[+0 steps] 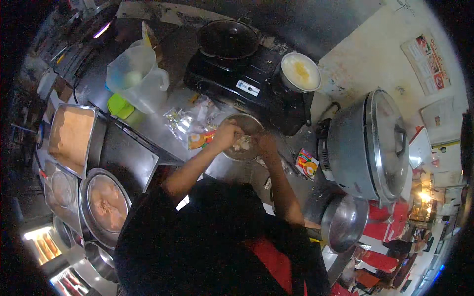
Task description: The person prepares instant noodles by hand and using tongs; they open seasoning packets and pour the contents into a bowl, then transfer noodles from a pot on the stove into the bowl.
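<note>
A round metal bowl (pixel 240 155) stands on the counter before me, in front of the stove, with pale pieces of food (pixel 242 143) inside. Over its upper left part is my left hand (pixel 229 134), fingers curled; whether it holds anything is hidden. My right hand (pixel 264 142) is at the bowl's right side, dark and blurred, so its grip cannot be made out. Left of the bowl lie an instant noodle packet (pixel 198 141) and crumpled silver wrappers (pixel 177 121). Another noodle packet (pixel 307 164) lies to the right.
Behind the bowl is a black gas stove (pixel 237 85) bearing a dark wok (pixel 227 39) and a pot of whitish liquid (pixel 300 72). A plastic jug (pixel 139 77) stands left, a large lidded cooker (pixel 351 148) right. Food trays (pixel 72 138) line the far left.
</note>
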Demonstrator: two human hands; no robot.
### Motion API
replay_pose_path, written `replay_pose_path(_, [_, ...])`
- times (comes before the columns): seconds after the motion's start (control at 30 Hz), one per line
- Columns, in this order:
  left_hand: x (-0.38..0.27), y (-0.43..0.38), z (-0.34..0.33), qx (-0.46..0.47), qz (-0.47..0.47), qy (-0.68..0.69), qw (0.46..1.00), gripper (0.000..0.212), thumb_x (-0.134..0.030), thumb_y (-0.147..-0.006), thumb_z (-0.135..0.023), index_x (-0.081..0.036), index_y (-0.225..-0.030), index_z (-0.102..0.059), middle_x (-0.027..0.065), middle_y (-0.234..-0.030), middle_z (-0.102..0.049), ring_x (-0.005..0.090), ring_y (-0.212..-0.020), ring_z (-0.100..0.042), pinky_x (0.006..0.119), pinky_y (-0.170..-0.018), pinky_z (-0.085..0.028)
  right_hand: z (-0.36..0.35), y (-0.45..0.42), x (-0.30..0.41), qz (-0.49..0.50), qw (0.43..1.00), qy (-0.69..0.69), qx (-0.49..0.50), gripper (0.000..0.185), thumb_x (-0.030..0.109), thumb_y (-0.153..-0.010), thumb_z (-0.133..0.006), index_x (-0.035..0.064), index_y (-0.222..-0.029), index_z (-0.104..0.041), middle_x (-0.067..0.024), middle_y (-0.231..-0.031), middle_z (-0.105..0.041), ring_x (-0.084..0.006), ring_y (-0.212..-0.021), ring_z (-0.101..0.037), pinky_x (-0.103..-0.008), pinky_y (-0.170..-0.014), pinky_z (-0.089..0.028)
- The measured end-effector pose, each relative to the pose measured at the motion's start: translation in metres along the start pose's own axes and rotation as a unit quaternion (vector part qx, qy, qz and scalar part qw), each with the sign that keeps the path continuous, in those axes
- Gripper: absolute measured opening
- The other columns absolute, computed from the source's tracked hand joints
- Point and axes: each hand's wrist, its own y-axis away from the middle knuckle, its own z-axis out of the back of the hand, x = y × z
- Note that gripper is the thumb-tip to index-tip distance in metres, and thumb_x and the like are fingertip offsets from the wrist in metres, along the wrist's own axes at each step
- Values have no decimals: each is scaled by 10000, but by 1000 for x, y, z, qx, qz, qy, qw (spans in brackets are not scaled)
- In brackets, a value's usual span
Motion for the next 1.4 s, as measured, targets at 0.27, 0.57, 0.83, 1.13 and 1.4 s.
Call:
replay_pose_path(0.27, [0,4,1,-10,38,30,999,125,-194,-775,-640,-125,-862,-699,133,-1072,-554,306,-1050,-500,389,-900,-421,-5,10,-8,-222,885,-408,-27,213,212,-824,-566,59,-946,-652,-168,-879,-635,-326,-797,-618,-448,-760,-482])
replay_pose_path(0.57, [9,14,-9,-79,43,64,994,114,-143,-682,-696,-131,-793,-715,109,-956,-563,283,-995,-498,383,-873,-406,42,-13,43,-129,990,-58,2,196,206,-801,-579,90,-938,-659,-157,-986,-617,-351,-886,-587,-457,-795,-473])
replay_pose_path(0.83, [-3,7,1,-87,2,35,996,146,-189,-722,-682,-82,-819,-705,126,-972,-553,305,-979,-503,405,-858,-410,30,-15,31,-144,989,-36,5,205,209,-809,-577,88,-957,-651,-158,-981,-614,-352,-895,-573,-453,-809,-462])
replay_pose_path(1.13, [-11,5,9,-100,-10,-4,995,131,-185,-702,-688,-138,-820,-720,110,-978,-536,292,-974,-482,399,-860,-397,7,-8,25,-241,915,-324,-7,402,223,-863,-542,-12,-1188,-513,-187,-1152,-537,-272,-1044,-530,-429,-855,-443])
replay_pose_path(1.4, [4,22,-2,-121,19,28,992,105,-167,-708,-693,-123,-800,-717,106,-975,-543,280,-974,-492,386,-856,-398,31,-12,55,-203,973,-102,42,374,211,-818,-575,0,-1125,-539,-199,-1084,-553,-315,-998,-545,-425,-859,-435])
